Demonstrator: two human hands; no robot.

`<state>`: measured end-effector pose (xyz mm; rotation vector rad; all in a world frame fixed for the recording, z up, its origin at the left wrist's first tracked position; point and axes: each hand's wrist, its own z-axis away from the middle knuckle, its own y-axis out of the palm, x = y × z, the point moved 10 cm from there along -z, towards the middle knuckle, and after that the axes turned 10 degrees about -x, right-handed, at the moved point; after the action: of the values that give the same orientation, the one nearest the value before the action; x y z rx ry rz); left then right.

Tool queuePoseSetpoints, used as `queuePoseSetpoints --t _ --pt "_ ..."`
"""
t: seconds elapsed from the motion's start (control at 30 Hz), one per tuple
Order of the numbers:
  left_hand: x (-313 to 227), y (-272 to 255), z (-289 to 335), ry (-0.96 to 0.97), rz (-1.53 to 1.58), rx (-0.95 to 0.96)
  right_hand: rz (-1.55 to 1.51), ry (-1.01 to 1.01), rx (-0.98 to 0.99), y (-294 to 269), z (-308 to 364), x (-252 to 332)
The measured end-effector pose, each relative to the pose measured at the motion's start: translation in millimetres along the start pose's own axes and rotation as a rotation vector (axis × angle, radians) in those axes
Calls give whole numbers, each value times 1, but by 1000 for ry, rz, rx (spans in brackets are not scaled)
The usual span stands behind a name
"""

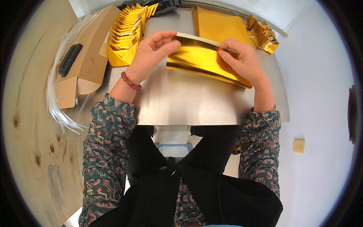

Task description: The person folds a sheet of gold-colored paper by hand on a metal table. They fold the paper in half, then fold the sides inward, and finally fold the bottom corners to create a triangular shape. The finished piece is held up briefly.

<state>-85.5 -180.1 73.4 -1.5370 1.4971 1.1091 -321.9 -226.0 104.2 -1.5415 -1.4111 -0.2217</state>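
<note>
Between my two hands is a shiny gold foil paper, a wide band with a pale strip along its far edge; it appears folded lengthwise. My left hand pinches its far left corner between thumb and fingers. Toward the right end, my right hand grips the far edge, thumb on top of the gold face. The paper is held above or against the metal table; which of these I cannot tell. Beyond it lies a stack of flat gold sheets.
A row of folded gold paper pieces stands at the far left, with a smaller bunch of folded gold pieces at the far right. Left of these are a cardboard box, a black oblong object and clear plastic strips. A black bag lies behind.
</note>
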Motion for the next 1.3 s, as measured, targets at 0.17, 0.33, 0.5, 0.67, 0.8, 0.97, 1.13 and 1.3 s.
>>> queuePoseSetpoints --t 0.17,0.33,0.5,0.67,0.8,0.97,1.13,1.3 --pt "5 -4 -3 42 -78 -80 131 -69 41 3 3 5" --pt "-5 -14 1 75 7 -174 41 -47 -103 -23 12 -8" --pt "-13 -18 2 68 117 -213 -89 240 -62 -40 22 -53" --pt "-12 -20 4 25 247 -279 -270 241 -16 -48 26 -55" --pt "-16 -22 4 27 274 -275 -253 182 -37 -46 27 -51" --pt "-22 -20 6 45 269 -257 -232 126 -57 -46 25 -51" --pt "-33 -17 11 108 216 -214 -230 114 -84 -47 24 -54" --pt "-37 -18 10 141 192 -204 -250 126 -85 -46 24 -57"
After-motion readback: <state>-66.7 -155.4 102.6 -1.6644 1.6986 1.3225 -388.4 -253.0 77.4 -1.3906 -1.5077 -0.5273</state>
